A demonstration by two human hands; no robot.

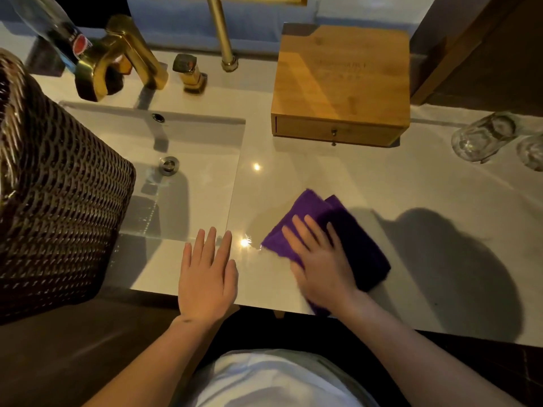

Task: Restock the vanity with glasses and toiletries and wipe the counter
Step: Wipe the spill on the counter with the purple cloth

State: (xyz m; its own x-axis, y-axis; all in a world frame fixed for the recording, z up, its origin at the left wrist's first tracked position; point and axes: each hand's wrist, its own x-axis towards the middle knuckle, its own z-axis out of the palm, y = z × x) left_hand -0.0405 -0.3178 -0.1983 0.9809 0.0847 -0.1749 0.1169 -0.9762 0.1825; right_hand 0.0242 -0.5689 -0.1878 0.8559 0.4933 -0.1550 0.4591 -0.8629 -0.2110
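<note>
My right hand point(320, 261) lies flat on a folded purple cloth point(349, 242), pressing it against the pale counter point(367, 183) near the front edge, and looks blurred. My left hand point(207, 277) rests palm down with fingers apart on the counter's front lip, just right of the sink basin point(188, 177), holding nothing. Two clear glasses point(482, 136) stand upside down at the far right of the counter. A closed wooden drawer box point(342, 80) sits at the back of the counter.
A dark woven basket point(55, 195) stands at the left, overlapping the sink. A gold faucet point(117, 57) and gold handle point(191, 73) sit behind the basin. A bottle point(58, 33) leans at the top left. A gold pole point(220, 30) rises at the back.
</note>
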